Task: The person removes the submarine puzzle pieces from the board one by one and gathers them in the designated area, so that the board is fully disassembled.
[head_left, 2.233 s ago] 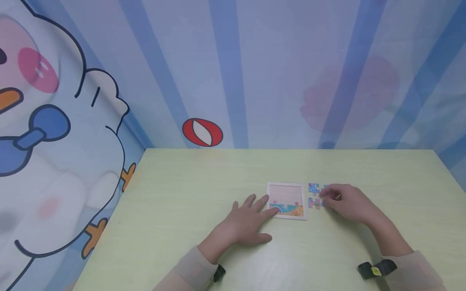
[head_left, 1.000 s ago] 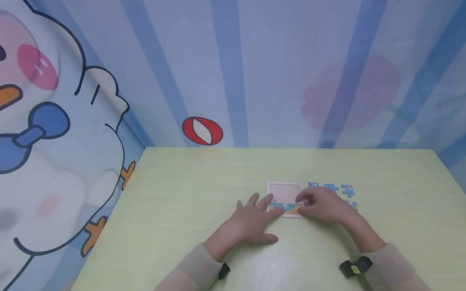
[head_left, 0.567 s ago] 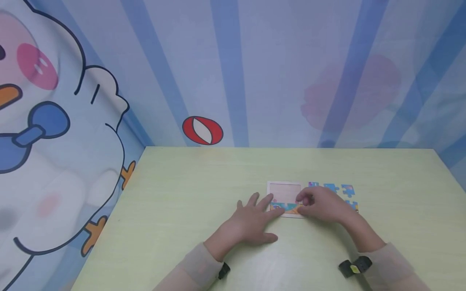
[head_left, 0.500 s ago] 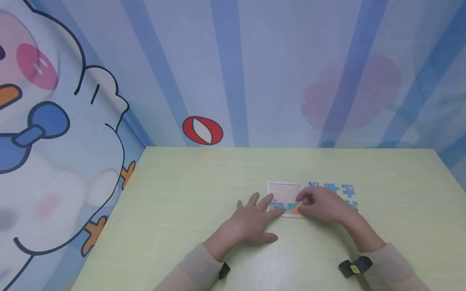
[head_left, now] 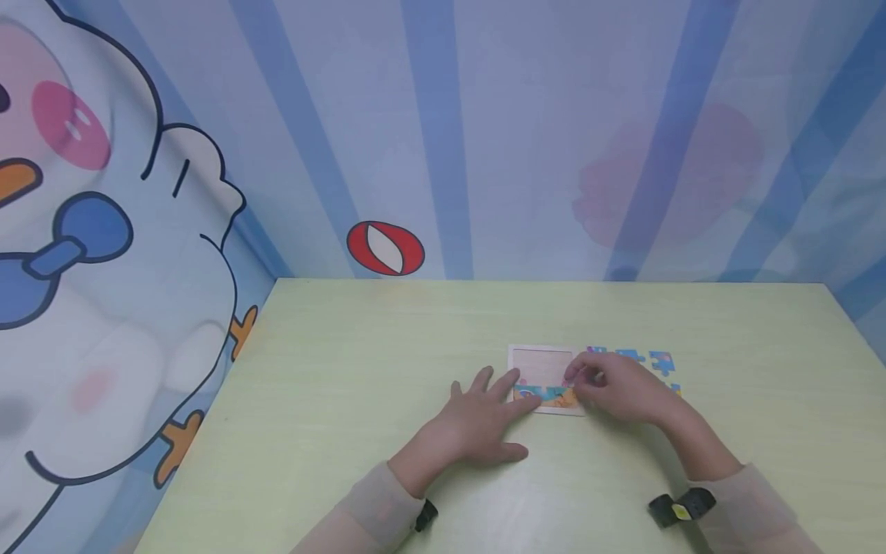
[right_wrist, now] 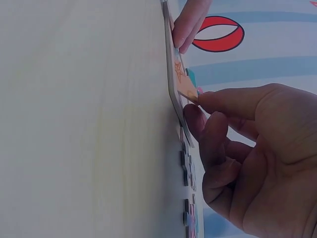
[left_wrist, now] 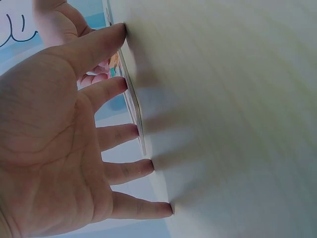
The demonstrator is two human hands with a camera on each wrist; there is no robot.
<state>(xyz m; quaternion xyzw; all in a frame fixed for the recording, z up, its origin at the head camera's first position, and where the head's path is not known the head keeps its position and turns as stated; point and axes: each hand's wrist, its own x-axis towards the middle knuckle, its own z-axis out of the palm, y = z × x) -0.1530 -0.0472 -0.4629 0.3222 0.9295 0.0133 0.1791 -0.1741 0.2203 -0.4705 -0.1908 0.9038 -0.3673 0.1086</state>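
A small square puzzle tray [head_left: 511,358] with a white rim lies on the table. Along its near side runs a strip of blue-and-orange picture [head_left: 547,395], while the pink base shows above. My left hand [head_left: 460,427] spreads straight fingers, with some fingertips on the tray's left part and the thumb apart on the table. At the tray's right side, my right hand [head_left: 626,388] has thumb and forefinger together. In the right wrist view they pinch the edge of an orange puzzle piece [right_wrist: 186,86], which tilts up from the tray. Its other fingers are curled.
Several loose puzzle pieces [head_left: 662,362] lie right of the tray, partly hidden by the right hand. The pale table [head_left: 374,346] ends at a striped blue backdrop [head_left: 519,154] with a printed red ball [head_left: 385,248].
My right hand has moved left from the loose pieces to the tray's right side. Within the last half second it shifts slightly right, uncovering the tray's near corner. The left hand barely moves.
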